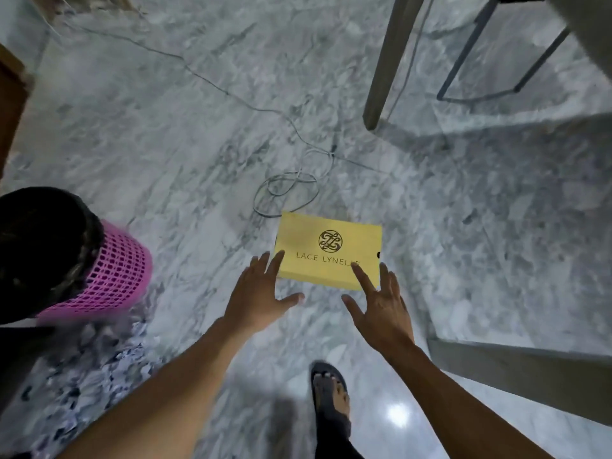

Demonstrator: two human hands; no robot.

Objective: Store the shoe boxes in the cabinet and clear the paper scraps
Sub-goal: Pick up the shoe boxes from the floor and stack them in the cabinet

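A yellow shoe box (pixel 328 250) with a dark round logo and lettering on its lid lies flat on the marble floor. My left hand (pixel 256 293) hovers at the box's near left corner, fingers spread and empty. My right hand (pixel 381 303) is spread above the box's near right corner, its index finger over the lid. Neither hand grips the box. No cabinet is in view. Pale scraps (pixel 99 376) lie scattered on the floor at lower left, blurred.
A pink mesh bin (pixel 116 279) lined with a black bag stands at the left. A grey cable (pixel 288 190) coils on the floor just beyond the box. Table legs (pixel 390 61) and a dark metal frame (pixel 490 67) stand at upper right. My sandalled foot (pixel 331 395) is below.
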